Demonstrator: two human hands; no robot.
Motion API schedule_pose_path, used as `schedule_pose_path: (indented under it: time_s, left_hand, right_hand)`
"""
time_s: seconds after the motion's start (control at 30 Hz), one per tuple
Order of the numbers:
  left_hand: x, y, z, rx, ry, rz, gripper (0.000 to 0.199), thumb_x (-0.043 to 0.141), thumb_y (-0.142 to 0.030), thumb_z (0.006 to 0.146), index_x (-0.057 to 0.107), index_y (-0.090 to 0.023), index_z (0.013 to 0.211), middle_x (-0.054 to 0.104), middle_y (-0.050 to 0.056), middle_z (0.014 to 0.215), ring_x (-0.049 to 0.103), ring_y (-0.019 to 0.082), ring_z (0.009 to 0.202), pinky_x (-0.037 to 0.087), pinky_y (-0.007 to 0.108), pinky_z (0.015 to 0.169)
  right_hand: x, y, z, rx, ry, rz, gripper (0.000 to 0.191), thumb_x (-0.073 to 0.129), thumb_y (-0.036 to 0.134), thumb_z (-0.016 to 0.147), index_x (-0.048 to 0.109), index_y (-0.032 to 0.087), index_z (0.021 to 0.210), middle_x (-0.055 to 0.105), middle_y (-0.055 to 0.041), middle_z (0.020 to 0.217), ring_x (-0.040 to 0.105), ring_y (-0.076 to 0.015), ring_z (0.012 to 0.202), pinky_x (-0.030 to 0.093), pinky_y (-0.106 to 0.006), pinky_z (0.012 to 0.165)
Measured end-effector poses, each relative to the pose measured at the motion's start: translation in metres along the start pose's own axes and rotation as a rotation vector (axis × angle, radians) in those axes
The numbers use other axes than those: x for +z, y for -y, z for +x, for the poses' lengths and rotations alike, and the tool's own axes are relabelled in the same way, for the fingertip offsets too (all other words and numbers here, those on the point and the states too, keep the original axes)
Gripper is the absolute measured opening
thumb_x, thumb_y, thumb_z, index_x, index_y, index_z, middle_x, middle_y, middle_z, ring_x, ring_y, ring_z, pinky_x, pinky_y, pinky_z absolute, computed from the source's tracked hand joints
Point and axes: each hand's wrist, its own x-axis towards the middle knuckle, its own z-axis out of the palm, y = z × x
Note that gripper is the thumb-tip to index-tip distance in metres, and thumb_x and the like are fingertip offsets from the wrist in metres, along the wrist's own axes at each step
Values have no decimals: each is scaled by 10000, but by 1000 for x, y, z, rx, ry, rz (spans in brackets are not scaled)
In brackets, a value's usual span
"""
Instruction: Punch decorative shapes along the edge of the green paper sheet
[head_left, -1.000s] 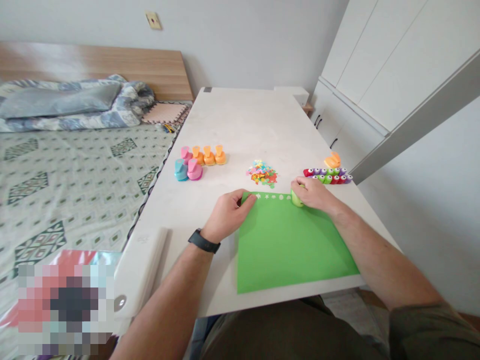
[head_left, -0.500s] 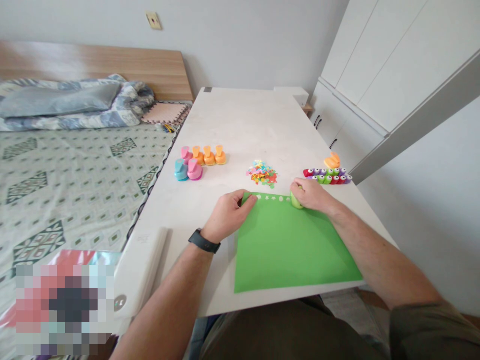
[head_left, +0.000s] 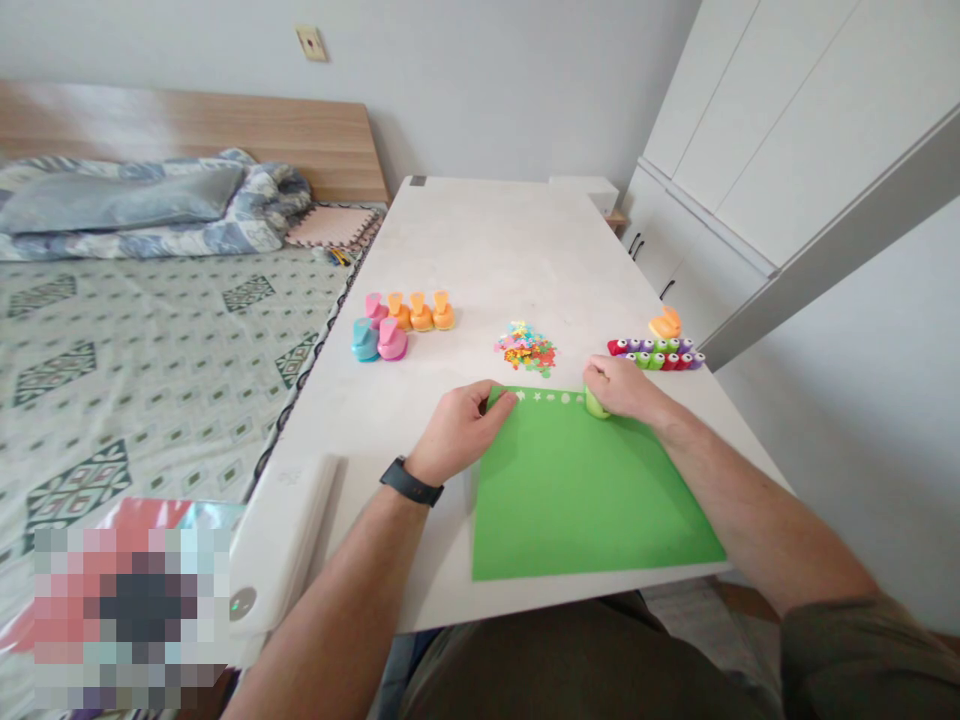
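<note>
Green paper sheet lies flat on the bench, slightly wider than deep, its long axis running left to right, with a row of small punched shapes along its far edge. Left grip is relaxed and partly open, its fingers pressing on the sheet's far left corner. Further right, the right grip closes over a lime-green craft punch, upright on that same edge and nearer that hand.
</note>
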Motion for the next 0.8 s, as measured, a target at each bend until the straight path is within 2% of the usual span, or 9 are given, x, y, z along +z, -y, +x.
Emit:
schedule_pose_path:
  time_s: [0.23,0.33,0.53,0.67,0.8]
  left_hand:
    - [0,2,1,-10,6,8,411,497,-515,971,596,-166,777,507,-24,658,403,107,590,254,265,542]
    - [0,3,1,-3,1,28,417,498,-521,968,592,-168,768,503,-24,651,398,108,586,253,266,541]
    - [0,3,1,4,2,38,421,500,-521,969,571,-169,748,490,-29,647,388,104,583,249,265,543]
    - [0,3,1,4,6,47,418,495,-518,974,567,-169,755,482,-28,654,389,105,595,250,265,549]
    - [-1,3,1,0,7,40,421,500,-516,968,553,-168,738,455,-30,641,369,102,585,242,262,540]
  right_hand:
    - [-7,2,-4,-63,21,111,267,452,338,929,648,207,804,638,1,678,579,-170,675,365,-278,636]
    - [-12,0,-7,-43,7,168,297,456,373,943,688,208,858,658,-1,697,590,-179,687,385,-284,652]
    - [-17,-11,-5,76,-141,254,326,454,389,945,716,207,875,724,-13,851,623,-199,820,412,-291,741]
    - [-16,-17,-2,120,-277,320,334,449,403,941,706,211,847,701,-11,832,615,-205,842,422,-299,779]
    - [-15,-20,0,122,-357,373,334,457,409,935,705,212,828,703,-19,858,614,-213,871,431,-310,813]
